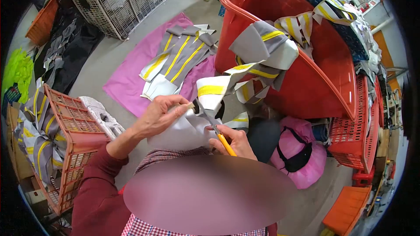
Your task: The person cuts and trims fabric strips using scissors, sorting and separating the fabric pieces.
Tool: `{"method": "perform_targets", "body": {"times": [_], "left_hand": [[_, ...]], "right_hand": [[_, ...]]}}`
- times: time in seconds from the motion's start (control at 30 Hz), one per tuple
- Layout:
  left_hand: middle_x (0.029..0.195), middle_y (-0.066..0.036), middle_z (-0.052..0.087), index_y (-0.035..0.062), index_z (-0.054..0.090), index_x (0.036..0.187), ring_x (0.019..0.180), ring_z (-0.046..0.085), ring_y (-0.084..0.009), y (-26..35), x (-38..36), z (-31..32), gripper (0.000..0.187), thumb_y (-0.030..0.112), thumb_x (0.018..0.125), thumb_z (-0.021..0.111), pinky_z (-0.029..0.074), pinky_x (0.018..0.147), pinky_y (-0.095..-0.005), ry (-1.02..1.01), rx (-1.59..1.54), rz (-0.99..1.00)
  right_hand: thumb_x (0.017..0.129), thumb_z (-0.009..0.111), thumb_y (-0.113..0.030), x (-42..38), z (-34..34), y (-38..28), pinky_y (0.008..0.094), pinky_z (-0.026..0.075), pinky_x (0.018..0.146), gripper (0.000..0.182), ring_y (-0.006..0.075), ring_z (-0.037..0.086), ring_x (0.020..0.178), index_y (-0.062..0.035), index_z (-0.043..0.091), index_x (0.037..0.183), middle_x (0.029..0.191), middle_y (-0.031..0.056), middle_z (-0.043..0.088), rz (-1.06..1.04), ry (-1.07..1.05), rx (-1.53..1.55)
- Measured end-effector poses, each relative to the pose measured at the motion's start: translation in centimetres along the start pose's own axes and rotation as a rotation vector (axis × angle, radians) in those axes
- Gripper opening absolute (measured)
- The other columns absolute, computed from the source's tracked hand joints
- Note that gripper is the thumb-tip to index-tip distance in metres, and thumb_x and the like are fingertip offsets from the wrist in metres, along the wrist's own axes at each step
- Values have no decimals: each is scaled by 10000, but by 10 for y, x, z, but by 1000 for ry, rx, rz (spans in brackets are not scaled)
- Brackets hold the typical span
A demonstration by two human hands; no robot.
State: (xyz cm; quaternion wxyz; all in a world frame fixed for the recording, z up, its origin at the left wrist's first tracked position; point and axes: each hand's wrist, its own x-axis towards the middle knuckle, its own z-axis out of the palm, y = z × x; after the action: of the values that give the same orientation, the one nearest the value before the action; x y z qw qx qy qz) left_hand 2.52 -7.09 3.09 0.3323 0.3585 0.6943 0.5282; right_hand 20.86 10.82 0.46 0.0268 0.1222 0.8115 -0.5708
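Observation:
My right hand (238,141) is closed around scissors with a yellow-orange handle (225,143), their metal blades pointing up and left towards my left hand. My left hand (164,116) pinches the edge of a pale grey-white fabric piece (186,131) over my lap; a small tan bit shows at its fingertips. Just beyond the blades hangs a grey and white fabric strip with a yellow stripe (211,89). This strip runs up to the right in folds over the rim of a large red bin (284,83). Whether the blades touch the fabric is hard to tell.
Striped fabric pieces (177,57) lie stacked on a pink cloth (127,76) on the floor. At left, a red plastic crate (78,137) holds more striped fabric. A wire cage (124,2) stands behind. A pink bag (302,157) and red baskets (352,126) are at right.

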Motion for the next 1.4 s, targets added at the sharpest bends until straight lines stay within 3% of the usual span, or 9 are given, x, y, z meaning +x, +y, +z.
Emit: {"method": "perform_targets", "body": {"times": [0.4,0.53,0.83,1.0,1.07,1.13,1.27,1.3,1.4], "left_hand": [[648,12,494,-3,586,772,629,458,-86,-44,150,-144,306,287,868,579,400,550,-327,9,529,43],[748,-216,637,3,660,920,668,609,-322,-94,317,-186,304,266,867,517,475,653,-445,355,827,257],[961,-186,610,86,582,1134,893,598,-341,-196,447,-228,306,112,927,359,478,764,-459,882,1425,478],[901,-224,622,25,633,954,834,591,-406,-335,351,-166,262,188,901,435,464,736,-503,702,1039,324],[913,-228,588,49,625,1064,960,548,-397,-378,314,-152,255,211,895,525,422,830,-481,397,1055,-324],[1002,-181,600,100,619,1071,862,602,-354,-387,267,-84,263,104,819,544,467,751,-456,693,1511,73],[1008,-216,623,3,616,1061,897,604,-361,-453,221,33,301,63,784,513,480,807,-439,-368,610,74],[952,-207,634,10,617,1051,900,615,-338,-332,205,75,288,143,806,544,497,791,-419,-428,635,-473],[949,-207,635,12,617,1051,895,618,-336,-372,205,104,290,150,806,547,498,784,-420,-468,588,-333]], "right_hand": [[910,572,-91,-2,-11,68,151,342,433,327,2,406,466,-58,578,1235,613,-64,473,256,267,415],[914,573,-103,-4,-14,74,153,336,432,336,5,415,474,-26,563,1241,616,-60,483,278,288,356],[886,669,-242,-3,-25,79,168,307,454,422,6,396,507,-51,569,1248,614,-77,441,325,510,480],[859,695,-199,-2,-27,83,168,317,506,438,15,400,564,-46,567,1249,674,-64,452,419,540,446],[848,704,-183,-3,-27,85,168,321,525,447,19,402,586,-46,566,1250,694,-58,454,432,546,447],[827,716,-131,-1,-29,83,171,343,557,465,27,415,622,-40,562,1256,720,-45,456,439,506,426],[823,715,-99,10,-28,77,173,362,569,470,33,430,633,-30,558,1260,721,-35,457,495,450,409],[819,716,-87,12,-27,77,173,368,577,474,35,435,638,-27,556,1261,729,-34,459,490,437,411],[821,718,-105,13,-25,85,170,372,588,479,37,447,646,-27,554,1264,746,-34,464,514,417,392]]}}
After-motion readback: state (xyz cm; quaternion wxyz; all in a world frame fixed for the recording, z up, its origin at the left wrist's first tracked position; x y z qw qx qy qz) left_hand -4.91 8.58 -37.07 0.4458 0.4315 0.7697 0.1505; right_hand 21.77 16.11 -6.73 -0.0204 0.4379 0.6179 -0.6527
